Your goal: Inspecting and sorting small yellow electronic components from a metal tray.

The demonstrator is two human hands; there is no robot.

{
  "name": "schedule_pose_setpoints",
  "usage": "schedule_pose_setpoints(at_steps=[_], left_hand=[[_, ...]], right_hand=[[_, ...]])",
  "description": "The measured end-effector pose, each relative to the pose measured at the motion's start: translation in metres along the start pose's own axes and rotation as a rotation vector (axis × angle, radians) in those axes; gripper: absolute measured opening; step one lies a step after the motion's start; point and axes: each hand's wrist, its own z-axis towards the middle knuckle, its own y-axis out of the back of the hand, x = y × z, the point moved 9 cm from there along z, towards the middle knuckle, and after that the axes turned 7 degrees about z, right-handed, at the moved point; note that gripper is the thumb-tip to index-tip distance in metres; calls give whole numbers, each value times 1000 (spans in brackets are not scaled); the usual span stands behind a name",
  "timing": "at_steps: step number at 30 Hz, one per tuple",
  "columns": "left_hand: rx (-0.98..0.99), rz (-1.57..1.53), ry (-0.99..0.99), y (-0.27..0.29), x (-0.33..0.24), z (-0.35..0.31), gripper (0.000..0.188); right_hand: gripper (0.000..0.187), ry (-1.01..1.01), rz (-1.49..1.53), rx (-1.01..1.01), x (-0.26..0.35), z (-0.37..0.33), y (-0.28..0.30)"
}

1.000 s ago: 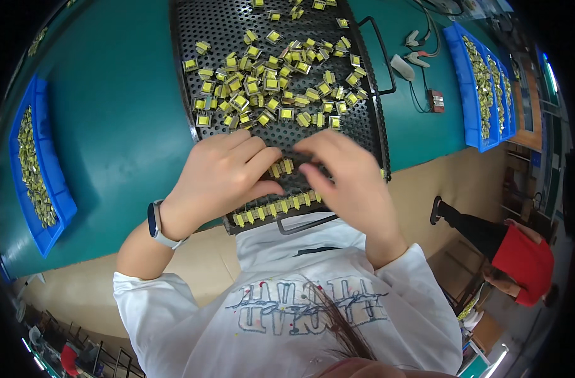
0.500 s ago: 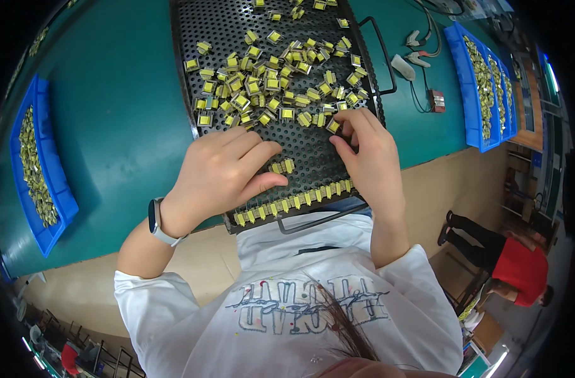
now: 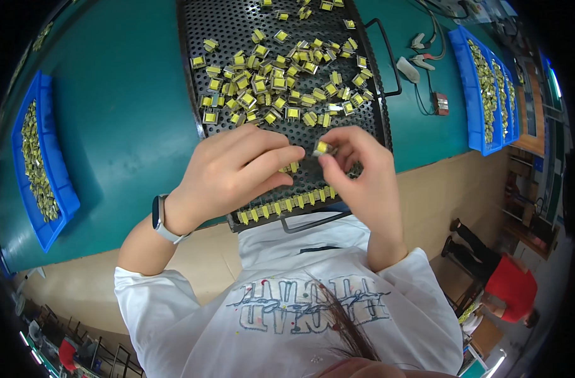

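Observation:
In my right hand (image 3: 363,167) a small yellow-taped transformer (image 3: 323,148) is pinched between thumb and fingertips, held just above the tray. My left hand (image 3: 234,167) curls over a short row of like transformers (image 3: 291,167), its thumb and index finger on either side; most of that row is hidden under the fingers. Close to the tray's near edge stands a longer, even row of transformers (image 3: 288,205). Beyond both hands a loose heap of transformers (image 3: 278,82) lies in mixed directions on the black perforated metal tray (image 3: 227,16).
Blue bins full of similar parts stand at left (image 3: 63,189) and right (image 3: 470,82) on the green table (image 3: 123,75). Right of the tray's wire handle (image 3: 397,75) lie clip leads (image 3: 421,60) and a small red device (image 3: 440,104). A person in red (image 3: 511,286) is off to the right.
My right hand has moved left and nearer, carrying a transformer away from the heap's edge toward my left hand. The left index finger has reached further right over the short row.

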Motion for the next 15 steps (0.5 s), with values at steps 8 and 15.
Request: schedule_pose_setpoints(at_steps=[8,15], left_hand=[[20,-457,173,-2,16,-6,37],[44,-675,358,-8,28,-11,28]], right_hand=[[17,-83,540,143,6,-12,-37],[15,-80,573,204,10,-11,-36]])
